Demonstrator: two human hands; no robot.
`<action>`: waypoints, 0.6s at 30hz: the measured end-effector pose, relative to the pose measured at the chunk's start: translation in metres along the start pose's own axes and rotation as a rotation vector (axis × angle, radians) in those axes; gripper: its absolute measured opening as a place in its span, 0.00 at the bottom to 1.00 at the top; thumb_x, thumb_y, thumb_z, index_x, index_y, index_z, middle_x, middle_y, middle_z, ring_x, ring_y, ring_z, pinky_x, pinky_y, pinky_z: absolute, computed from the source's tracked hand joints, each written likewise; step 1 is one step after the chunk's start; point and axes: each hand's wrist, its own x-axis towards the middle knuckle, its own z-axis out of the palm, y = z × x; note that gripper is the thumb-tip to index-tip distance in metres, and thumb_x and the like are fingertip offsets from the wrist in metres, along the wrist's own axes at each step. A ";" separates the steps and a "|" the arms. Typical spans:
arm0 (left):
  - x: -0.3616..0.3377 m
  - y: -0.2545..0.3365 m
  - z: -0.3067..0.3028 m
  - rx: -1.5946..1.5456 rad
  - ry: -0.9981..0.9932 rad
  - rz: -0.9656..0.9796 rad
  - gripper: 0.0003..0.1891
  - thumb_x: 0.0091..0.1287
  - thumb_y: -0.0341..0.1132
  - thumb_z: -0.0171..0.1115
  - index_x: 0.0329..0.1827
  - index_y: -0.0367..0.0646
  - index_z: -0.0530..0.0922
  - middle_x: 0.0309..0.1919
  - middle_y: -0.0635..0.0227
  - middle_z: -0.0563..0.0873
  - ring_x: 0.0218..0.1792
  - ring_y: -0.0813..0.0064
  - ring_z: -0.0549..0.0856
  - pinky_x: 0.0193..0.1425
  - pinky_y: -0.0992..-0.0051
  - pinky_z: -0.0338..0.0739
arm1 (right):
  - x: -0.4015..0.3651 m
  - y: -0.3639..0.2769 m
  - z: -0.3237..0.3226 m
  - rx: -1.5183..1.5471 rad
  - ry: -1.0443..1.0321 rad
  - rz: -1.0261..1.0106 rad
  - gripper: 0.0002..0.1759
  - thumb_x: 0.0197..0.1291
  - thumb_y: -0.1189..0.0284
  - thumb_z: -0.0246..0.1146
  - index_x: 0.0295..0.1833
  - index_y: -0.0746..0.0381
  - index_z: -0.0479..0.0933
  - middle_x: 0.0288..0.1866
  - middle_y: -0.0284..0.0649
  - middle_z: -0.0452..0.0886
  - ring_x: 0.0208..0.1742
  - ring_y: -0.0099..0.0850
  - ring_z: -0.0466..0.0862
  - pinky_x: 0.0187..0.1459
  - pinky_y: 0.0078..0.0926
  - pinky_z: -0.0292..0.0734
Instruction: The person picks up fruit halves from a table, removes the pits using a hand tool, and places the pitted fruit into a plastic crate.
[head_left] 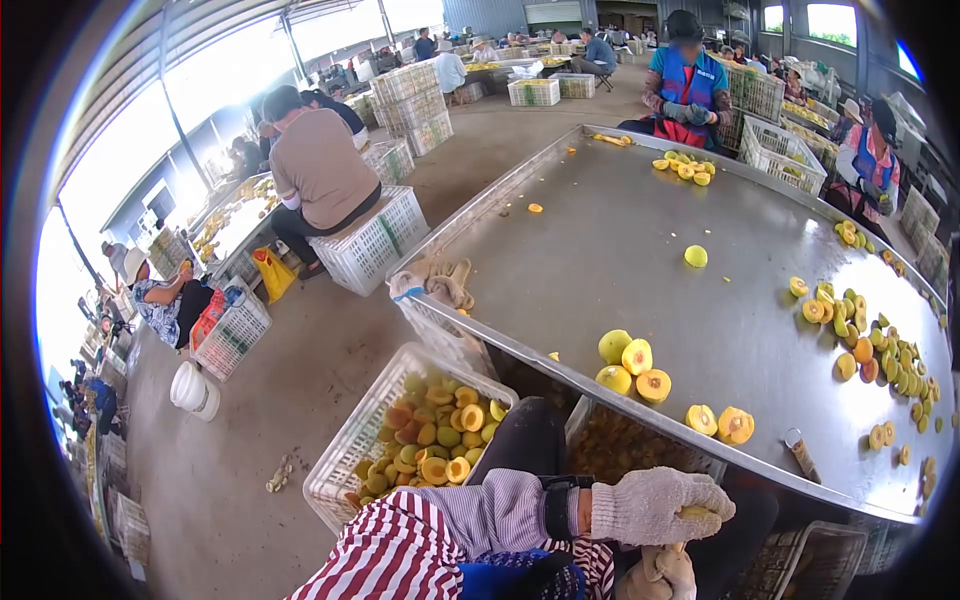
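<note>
My left hand, in a knitted work glove with a black band at the wrist, reaches in from the lower left above my lap. Its fingers are curled round a yellow peach, of which only a small part shows. Just below it, my right hand, also gloved, is closed. Whatever it grips is hidden. On the metal table in front lie halved yellow peaches, some with the cut face up. A short tool with a looped metal end and brown handle rests near the table's front edge.
A white crate full of peach halves stands left of my knee. Another crate sits under the table edge. More halves are scattered at the table's right. A person works across the table. A pair of gloves lies at its left corner.
</note>
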 end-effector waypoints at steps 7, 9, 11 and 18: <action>0.001 -0.012 0.002 -0.205 0.042 0.413 0.14 0.72 0.32 0.65 0.59 0.39 0.83 0.56 0.57 0.87 0.57 0.61 0.87 0.63 0.67 0.81 | -0.002 -0.024 0.040 0.128 -0.220 0.112 0.12 0.68 0.72 0.56 0.30 0.63 0.69 0.09 0.33 0.61 0.07 0.28 0.62 0.12 0.30 0.57; 0.001 -0.015 0.003 -0.313 0.033 0.123 0.16 0.73 0.31 0.65 0.61 0.36 0.82 0.54 0.59 0.88 0.55 0.66 0.87 0.61 0.69 0.81 | 0.001 -0.039 0.062 0.004 0.087 0.298 0.12 0.68 0.73 0.57 0.29 0.63 0.70 0.09 0.31 0.61 0.07 0.24 0.59 0.12 0.28 0.55; 0.004 -0.018 -0.004 -0.492 -0.079 -0.210 0.17 0.76 0.33 0.63 0.64 0.34 0.81 0.53 0.65 0.88 0.52 0.75 0.85 0.59 0.72 0.81 | 0.001 -0.035 0.049 0.215 0.049 0.343 0.08 0.67 0.73 0.63 0.36 0.63 0.73 0.17 0.33 0.69 0.12 0.23 0.64 0.14 0.23 0.59; 0.010 -0.023 -0.009 -0.075 -0.046 0.438 0.18 0.69 0.34 0.69 0.61 0.41 0.83 0.58 0.56 0.86 0.53 0.57 0.88 0.55 0.67 0.84 | 0.002 -0.029 0.042 0.249 -0.019 0.406 0.07 0.68 0.71 0.64 0.41 0.61 0.73 0.25 0.32 0.74 0.16 0.21 0.69 0.16 0.21 0.63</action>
